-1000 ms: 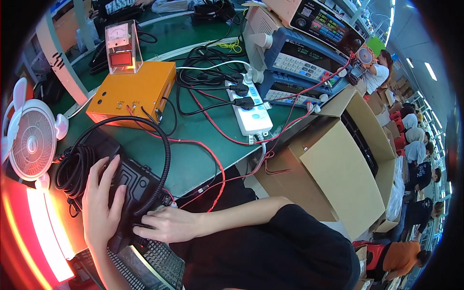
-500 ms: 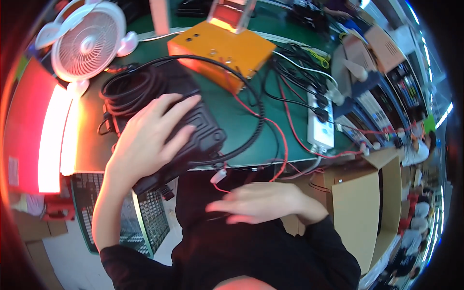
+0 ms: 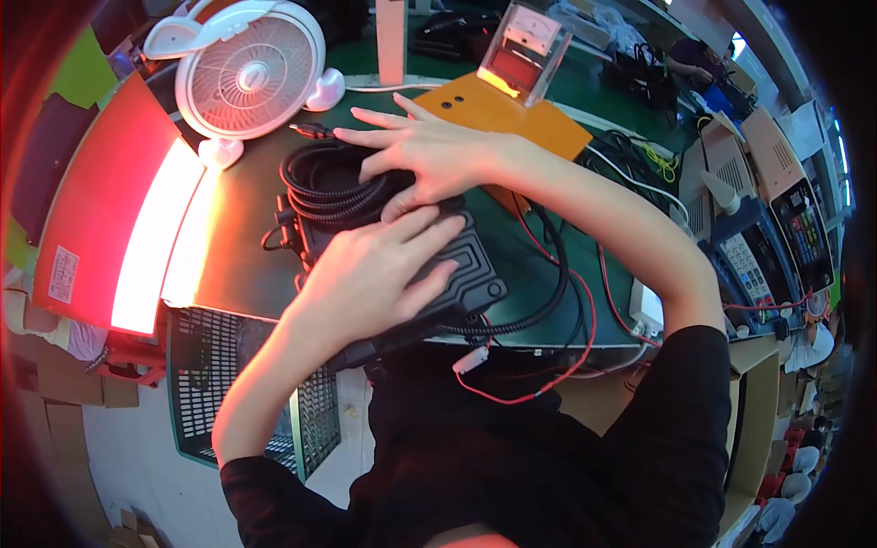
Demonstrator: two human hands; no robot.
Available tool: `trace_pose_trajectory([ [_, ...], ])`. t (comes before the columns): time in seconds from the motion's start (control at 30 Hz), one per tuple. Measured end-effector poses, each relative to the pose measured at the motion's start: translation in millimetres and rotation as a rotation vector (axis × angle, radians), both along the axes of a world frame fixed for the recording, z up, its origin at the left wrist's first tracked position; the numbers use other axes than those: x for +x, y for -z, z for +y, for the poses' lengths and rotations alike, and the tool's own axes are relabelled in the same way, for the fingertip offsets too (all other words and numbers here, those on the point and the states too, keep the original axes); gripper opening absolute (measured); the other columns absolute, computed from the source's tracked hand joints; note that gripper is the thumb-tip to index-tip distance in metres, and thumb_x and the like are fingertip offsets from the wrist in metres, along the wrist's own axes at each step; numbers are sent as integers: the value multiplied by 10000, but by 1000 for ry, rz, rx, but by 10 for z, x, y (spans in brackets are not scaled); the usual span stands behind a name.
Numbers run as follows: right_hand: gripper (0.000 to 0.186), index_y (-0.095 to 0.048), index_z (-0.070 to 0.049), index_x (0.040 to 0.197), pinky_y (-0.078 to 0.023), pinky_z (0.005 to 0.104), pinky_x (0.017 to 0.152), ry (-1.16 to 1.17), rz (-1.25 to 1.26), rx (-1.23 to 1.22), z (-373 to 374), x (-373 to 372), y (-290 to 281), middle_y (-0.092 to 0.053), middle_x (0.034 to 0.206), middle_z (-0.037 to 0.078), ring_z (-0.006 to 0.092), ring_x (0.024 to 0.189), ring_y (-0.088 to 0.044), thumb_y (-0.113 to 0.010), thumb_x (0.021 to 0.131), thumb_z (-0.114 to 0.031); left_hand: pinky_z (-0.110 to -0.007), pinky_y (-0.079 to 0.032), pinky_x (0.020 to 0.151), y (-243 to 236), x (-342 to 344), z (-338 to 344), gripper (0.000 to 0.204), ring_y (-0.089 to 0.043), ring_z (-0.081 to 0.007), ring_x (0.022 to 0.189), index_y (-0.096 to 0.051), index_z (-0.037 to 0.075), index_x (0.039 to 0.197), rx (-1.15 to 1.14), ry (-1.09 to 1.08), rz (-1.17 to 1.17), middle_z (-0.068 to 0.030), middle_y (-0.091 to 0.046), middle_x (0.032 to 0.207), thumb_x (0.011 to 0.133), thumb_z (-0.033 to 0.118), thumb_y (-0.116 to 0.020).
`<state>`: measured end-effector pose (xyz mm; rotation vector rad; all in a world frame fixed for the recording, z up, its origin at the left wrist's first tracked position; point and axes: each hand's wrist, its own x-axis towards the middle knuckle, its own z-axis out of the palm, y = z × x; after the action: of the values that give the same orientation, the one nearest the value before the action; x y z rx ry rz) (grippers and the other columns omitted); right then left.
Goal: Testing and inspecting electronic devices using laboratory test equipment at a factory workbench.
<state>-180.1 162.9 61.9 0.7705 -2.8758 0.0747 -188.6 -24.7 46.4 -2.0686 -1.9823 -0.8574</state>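
Observation:
A ridged black plastic case point(image 3: 473, 265) lies at the front edge of the green table. My left hand point(image 3: 365, 279) rests on top of it, fingers apart. A coiled black corrugated cable point(image 3: 315, 196) sits on the case's far left part. Over the coil reaches my right hand point(image 3: 427, 157), its fingers spread and its thumb close to my left fingertips. The cable's plug end point(image 3: 312, 131) points left beyond the coil. From the case's right, one loop of cable bends round toward my right forearm, which hides part of it. Red wire with a white connector point(image 3: 470, 360) hangs over the table edge.
An orange box point(image 3: 553, 126) with a panel meter point(image 3: 525, 55) stands at the back. To the left are a white fan point(image 3: 251, 78) and a glowing light panel point(image 3: 146, 256). A power strip point(image 3: 647, 309) and instruments point(image 3: 749, 260) stand right; below left is a green crate point(image 3: 187, 388).
My right hand has moved from in front of my body up and across to the cable coil. My left hand stays on the case. The whole view has shifted, so things appear farther right.

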Motion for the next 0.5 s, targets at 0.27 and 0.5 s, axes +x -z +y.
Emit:
trace_pose_trajectory([
  [0.27, 463, -576, 24, 991, -504, 262, 550, 400, -185, -948, 132, -190, -523, -628, 708, 105, 156, 582, -618, -555, 851, -417, -342, -510, 630, -76, -21, -136, 440, -625, -271, 752, -554, 103, 1161, -130, -72, -55, -131, -575, 1102, 801, 353, -589],
  [0.5, 455, -662, -5, 876, -477, 305, 534, 813, -24, -1261, 971, -109, -973, -637, 682, 109, 174, 550, -583, -470, 864, -417, -427, -372, 933, -348, 40, -420, 946, -463, -346, 1104, -367, 111, 1342, -429, -93, 1, -179, -421, 1275, 560, 483, -748],
])
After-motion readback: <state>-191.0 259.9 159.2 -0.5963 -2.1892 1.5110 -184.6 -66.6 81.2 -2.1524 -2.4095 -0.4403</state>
